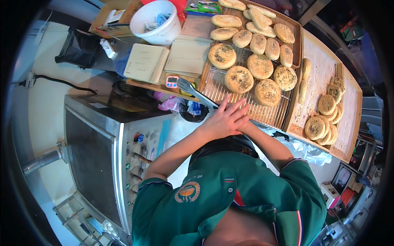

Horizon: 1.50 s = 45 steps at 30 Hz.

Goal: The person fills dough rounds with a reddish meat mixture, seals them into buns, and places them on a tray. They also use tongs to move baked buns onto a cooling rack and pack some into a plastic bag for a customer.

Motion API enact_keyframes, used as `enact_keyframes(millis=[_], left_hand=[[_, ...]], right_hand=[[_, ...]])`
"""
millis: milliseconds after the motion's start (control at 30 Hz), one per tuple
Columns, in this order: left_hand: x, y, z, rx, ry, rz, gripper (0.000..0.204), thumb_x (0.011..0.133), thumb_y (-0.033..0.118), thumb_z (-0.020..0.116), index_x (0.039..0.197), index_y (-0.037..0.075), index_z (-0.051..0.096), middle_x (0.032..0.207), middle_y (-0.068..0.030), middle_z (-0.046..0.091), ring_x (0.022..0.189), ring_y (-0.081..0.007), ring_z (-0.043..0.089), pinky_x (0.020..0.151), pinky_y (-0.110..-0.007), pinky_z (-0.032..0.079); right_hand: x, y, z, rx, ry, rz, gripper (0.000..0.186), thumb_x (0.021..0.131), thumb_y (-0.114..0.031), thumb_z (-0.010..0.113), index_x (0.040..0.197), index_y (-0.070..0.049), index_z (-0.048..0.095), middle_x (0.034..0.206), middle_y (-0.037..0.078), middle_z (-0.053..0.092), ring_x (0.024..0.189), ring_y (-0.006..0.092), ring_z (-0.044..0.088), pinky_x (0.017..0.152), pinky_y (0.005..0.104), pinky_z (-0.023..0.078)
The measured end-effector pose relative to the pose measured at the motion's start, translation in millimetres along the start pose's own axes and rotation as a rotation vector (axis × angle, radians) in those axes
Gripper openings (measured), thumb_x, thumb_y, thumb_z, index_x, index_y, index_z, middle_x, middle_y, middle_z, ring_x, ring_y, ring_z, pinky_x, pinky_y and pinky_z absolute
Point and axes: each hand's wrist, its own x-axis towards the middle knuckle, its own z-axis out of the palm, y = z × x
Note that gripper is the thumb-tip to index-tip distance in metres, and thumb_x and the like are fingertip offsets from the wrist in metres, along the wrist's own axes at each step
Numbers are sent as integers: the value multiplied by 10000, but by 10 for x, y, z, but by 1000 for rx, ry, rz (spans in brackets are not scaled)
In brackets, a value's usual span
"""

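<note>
The tabletop [158,88] at eleven o'clock bears paper stacks [145,61]; wire rack [271,117] at one, wooden tray [312,100] at three, breads [239,79].

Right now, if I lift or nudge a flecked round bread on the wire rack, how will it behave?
A flecked round bread probably keeps its shape: the crust looks browned and set. It is likely light for its size, given its puffed look. Lying flat, it seems more apt to slide than roll on the wire rack.

Left hand [218,122] laid over right hand [244,126], left fingers [235,110] spread, bare forearms [182,149] angled inward
</note>
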Motion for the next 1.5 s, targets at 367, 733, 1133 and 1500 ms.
enact_keyframes(millis=[367,733,1133,1500], left_hand=[[-575,-2434,-478,88,392,-791,433,847,151,710,1230,5,568,1409,-222,439,1267,-420,460,1035,-474,420],[275,-2960,187,-184,316,-575,499,820,147,718,1265,9,539,1377,-188,490,1188,-397,533,991,-440,452],[-211,-2857,218,-289,238,-711,453,866,93,674,1286,3,529,1380,-178,485,1248,-374,496,1032,-414,426],[-396,-2795,274,-192,185,-697,439,843,113,667,1255,9,559,1348,-163,505,1196,-370,521,989,-442,443]], right_hand=[[-628,-96,-1024,184,121,388,562,809,-232,780,1234,62,558,870,106,665,735,157,603,680,327,511],[-239,-677,-1061,846,187,598,432,917,-133,660,1278,38,495,883,59,628,665,95,581,582,236,480],[1598,-948,-929,1504,94,523,368,1026,-342,474,1147,5,484,924,101,615,682,126,568,586,259,551],[2189,-770,-945,1452,435,562,330,1036,-296,449,939,0,558,752,76,591,660,174,618,635,263,551]])
